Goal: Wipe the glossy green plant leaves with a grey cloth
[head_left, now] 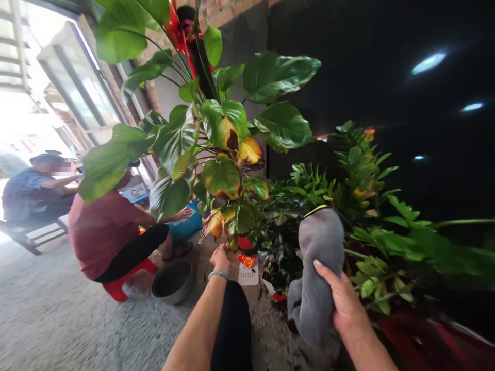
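My right hand [344, 304] is wrapped round a folded grey cloth [320, 247] with a yellow strip along its top edge. The thumb presses on the cloth's front. Low under the big potted plant [216, 175], my left hand [220, 259] reaches forward with curled fingers. They are close to the lowest yellow and brown leaves [218, 224], and whatever they pinch is too small to make out. A band circles the left wrist. Just right of that hand, a white calendar card [248, 273] and a red and gold piece of paper [246, 260] lie on the ground.
To the left, a person in a red shirt [104, 226] sits on a red stool [143, 268], one hand on a blue object [187, 221]. A grey basin [174, 282] stands between us. Another person [34, 185] sits farther back. Leafy plants [371, 242] crowd the right side before a dark glossy panel [371, 77].
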The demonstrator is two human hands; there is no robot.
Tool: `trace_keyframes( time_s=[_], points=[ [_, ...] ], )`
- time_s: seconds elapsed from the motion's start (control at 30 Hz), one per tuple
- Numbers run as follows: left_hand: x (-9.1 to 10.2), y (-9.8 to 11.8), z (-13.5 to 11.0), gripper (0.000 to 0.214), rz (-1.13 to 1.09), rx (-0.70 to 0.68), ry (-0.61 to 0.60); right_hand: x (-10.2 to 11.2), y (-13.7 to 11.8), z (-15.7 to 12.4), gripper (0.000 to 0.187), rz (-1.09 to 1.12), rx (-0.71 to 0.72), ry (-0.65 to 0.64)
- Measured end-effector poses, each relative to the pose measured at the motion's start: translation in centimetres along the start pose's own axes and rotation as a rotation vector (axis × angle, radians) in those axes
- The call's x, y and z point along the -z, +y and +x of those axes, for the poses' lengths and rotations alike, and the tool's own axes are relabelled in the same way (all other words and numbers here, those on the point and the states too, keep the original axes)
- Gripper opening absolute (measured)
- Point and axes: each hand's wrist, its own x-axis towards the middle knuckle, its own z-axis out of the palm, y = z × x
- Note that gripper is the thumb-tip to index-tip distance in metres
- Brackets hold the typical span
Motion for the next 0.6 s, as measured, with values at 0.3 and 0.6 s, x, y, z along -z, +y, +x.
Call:
trace_keyframes(
  time_s=[0.3,0.6],
  points=[
    [-0.9,-1.2,-2.9,0.021,-0.218,0.169,-0.242,1.1,3.7,-2.2,0.057,-0.115,-0.148,-0.167],
    [-0.2,-1.0,-4.1,0.019,-0.175,0.14,-0.54,0.6,4.6,0.2,0.052,-0.171,-0.161,-0.124]
  ],
)
